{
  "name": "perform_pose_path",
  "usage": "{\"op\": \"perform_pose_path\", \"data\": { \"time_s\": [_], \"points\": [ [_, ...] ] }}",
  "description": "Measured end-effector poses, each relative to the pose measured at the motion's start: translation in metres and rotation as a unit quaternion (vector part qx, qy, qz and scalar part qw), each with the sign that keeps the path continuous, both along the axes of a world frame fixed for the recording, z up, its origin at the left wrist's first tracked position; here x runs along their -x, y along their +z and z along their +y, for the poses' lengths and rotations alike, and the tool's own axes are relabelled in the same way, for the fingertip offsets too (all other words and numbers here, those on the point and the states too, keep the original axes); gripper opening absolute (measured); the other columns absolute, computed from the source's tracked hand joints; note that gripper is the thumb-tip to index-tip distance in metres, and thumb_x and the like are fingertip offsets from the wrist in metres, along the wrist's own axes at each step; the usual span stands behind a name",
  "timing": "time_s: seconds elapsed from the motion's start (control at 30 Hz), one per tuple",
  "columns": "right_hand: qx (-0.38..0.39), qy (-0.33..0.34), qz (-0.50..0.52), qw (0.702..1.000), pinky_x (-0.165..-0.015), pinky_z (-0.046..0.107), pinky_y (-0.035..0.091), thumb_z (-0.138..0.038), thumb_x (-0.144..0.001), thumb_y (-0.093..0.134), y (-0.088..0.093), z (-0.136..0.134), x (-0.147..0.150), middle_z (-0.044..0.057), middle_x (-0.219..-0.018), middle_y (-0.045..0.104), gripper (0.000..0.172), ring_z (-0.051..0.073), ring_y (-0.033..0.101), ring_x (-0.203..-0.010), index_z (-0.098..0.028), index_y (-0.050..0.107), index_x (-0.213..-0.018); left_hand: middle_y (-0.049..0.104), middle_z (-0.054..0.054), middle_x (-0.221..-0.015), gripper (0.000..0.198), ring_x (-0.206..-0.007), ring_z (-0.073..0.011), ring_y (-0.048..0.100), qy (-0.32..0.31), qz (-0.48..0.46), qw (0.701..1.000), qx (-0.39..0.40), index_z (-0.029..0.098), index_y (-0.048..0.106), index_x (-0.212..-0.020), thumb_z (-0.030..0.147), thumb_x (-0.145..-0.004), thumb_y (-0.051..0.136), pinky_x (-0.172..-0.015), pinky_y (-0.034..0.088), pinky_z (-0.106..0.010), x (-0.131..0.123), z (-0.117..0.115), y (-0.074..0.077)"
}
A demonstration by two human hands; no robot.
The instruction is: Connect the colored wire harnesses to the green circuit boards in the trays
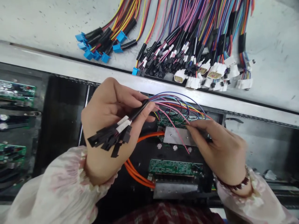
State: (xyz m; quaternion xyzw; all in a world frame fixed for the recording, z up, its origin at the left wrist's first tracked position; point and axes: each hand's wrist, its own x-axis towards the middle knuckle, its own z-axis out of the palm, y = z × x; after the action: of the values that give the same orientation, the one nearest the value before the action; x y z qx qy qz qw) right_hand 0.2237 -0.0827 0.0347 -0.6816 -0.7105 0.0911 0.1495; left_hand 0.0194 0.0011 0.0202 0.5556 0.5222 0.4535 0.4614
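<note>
My left hand (116, 115) is closed around the black-sleeved part of a wire harness (139, 110). Black connectors (108, 137) with white labels hang from it over my palm and wrist. Several thin coloured wires arc from the sleeve toward my right. My right hand (215, 149) pinches a pink wire (178, 112) between thumb and fingertips. Another pink wire (174, 126) hangs loose, its end free between my hands. Below the wires lies a green circuit board (170, 119) with a silver metal plate (178, 136), partly hidden by my right hand.
Nearer me sits a second circuit board (175, 167) with orange cables (135, 174) at its left. More boards (17, 93) are at far left. Beyond a metal rail (70, 68), bundled harnesses with blue connectors (88, 53) and white connectors (216, 71) lie on a pale surface.
</note>
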Motion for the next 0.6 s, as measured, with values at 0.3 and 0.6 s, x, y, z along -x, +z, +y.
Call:
{"op": "perform_pose_path", "data": {
  "time_s": [0.3,0.6],
  "points": [
    [0.019,0.04,0.039,0.998,-0.073,0.03,0.051,-0.02,-0.095,0.056,0.021,0.001,0.02,0.004,-0.089,0.069,0.009,0.017,0.066,-0.081,-0.021,0.065,-0.093,0.062,0.0,-0.087,0.026,-0.068,-0.0148,0.068,-0.018,-0.05,0.998,-0.015,0.022,0.058,-0.076,0.026,-0.078,0.083,-0.059,0.063,-0.03,-0.005,0.0,-0.007],
    [-0.058,0.005,-0.008,0.998,-0.065,0.024,0.051,-0.023,-0.094,0.058,-0.014,0.016,0.019,0.0,-0.088,0.074,0.008,0.014,0.071,-0.075,-0.022,0.067,-0.093,0.06,-0.002,-0.084,0.03,-0.068,-0.0182,0.062,-0.044,-0.032,0.996,-0.066,0.023,0.053,-0.075,0.024,-0.074,0.083,-0.063,0.057,-0.037,-0.002,0.003,-0.023]
  ]
}}
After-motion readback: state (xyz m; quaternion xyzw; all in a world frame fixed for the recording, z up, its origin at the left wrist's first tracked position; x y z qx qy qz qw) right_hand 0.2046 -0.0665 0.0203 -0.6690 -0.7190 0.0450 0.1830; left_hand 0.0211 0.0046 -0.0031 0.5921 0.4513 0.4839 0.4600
